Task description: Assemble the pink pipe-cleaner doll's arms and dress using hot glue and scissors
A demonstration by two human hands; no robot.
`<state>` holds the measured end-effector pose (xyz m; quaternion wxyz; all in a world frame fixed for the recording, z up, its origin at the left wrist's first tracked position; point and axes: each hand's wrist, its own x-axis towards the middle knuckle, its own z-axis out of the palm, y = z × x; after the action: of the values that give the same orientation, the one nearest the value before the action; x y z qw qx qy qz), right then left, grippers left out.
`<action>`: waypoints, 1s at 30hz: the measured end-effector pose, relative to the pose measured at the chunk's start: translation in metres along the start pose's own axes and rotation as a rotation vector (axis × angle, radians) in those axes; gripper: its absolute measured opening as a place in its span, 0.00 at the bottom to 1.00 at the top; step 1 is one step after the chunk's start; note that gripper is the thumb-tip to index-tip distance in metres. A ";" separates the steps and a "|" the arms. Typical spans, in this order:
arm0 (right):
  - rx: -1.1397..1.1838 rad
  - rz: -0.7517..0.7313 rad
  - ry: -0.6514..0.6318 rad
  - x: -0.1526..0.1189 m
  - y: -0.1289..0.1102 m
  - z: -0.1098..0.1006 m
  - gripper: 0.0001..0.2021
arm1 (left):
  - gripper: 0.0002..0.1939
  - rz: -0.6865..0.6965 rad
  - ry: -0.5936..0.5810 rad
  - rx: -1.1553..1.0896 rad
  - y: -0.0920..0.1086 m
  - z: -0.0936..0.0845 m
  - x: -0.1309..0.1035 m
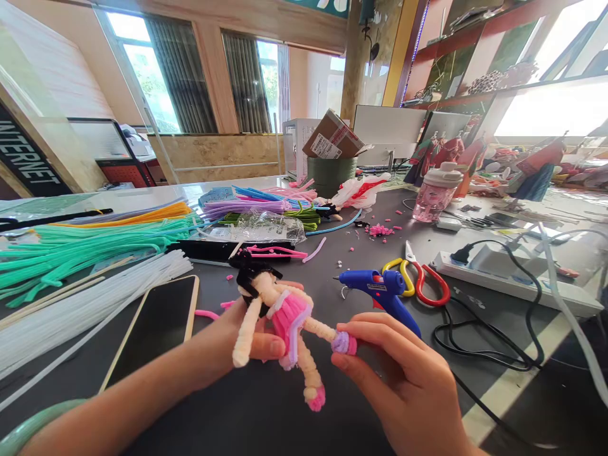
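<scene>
A pipe-cleaner doll (pixel 289 315) with black hair, cream limbs and a pink dress with lilac trim is held above the dark table. My left hand (pixel 242 335) is closed round its body from behind, with the thumb across the lower dress. My right hand (pixel 403 367) pinches the purple and pink foot (pixel 342 342) of one leg between thumb and fingers. The doll's other leg hangs down and ends in a pink foot (pixel 315 398). Some fingers of my left hand are hidden behind the doll.
A blue glue gun (pixel 375 283), scissors (pixel 418 275) and a power strip (pixel 517 285) with cables lie at the right. A phone (pixel 156 323) and green and white pipe cleaners (pixel 90 244) lie left. A pink bottle (pixel 436 193) stands behind.
</scene>
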<state>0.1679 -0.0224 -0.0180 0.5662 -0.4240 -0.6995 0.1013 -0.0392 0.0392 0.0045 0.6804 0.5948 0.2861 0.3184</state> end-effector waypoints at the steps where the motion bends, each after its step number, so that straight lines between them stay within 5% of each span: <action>1: -0.036 -0.037 -0.005 0.001 0.000 -0.003 0.02 | 0.32 0.017 0.000 0.030 0.003 -0.009 0.002; 4: -0.117 -0.121 -0.023 0.004 0.002 -0.008 0.03 | 0.25 -0.022 -0.050 0.045 0.015 -0.031 0.008; 8: -0.145 -0.194 -0.048 0.004 0.003 -0.010 0.04 | 0.31 0.178 -0.018 0.136 0.036 -0.034 0.007; 13: -0.131 -0.232 -0.067 0.000 0.005 -0.010 0.08 | 0.24 0.268 0.242 0.517 0.050 -0.021 -0.003; 16: -0.111 -0.244 -0.089 -0.002 0.006 -0.010 0.10 | 0.23 0.307 0.436 0.929 0.051 -0.009 -0.010; 18: -0.102 -0.254 -0.111 -0.003 0.007 -0.009 0.11 | 0.20 0.377 0.358 1.128 0.050 0.006 -0.015; 21: -0.088 -0.270 -0.131 -0.003 0.006 -0.007 0.11 | 0.18 0.263 0.018 1.261 0.046 0.031 -0.019; 23: -0.068 -0.282 -0.131 -0.002 0.004 -0.005 0.11 | 0.08 0.172 -0.106 1.265 0.042 0.043 -0.018; 25: -0.045 -0.294 -0.134 0.000 0.002 -0.004 0.10 | 0.12 0.151 -0.161 1.255 0.035 0.048 -0.015; 30: 0.000 -0.260 -0.155 0.003 -0.003 -0.002 0.09 | 0.13 0.387 -0.093 1.300 0.012 0.041 -0.013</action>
<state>0.1685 -0.0230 -0.0129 0.5190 -0.3206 -0.7902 0.0597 -0.0164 0.0045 0.0216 0.1269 0.9364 0.2785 0.1717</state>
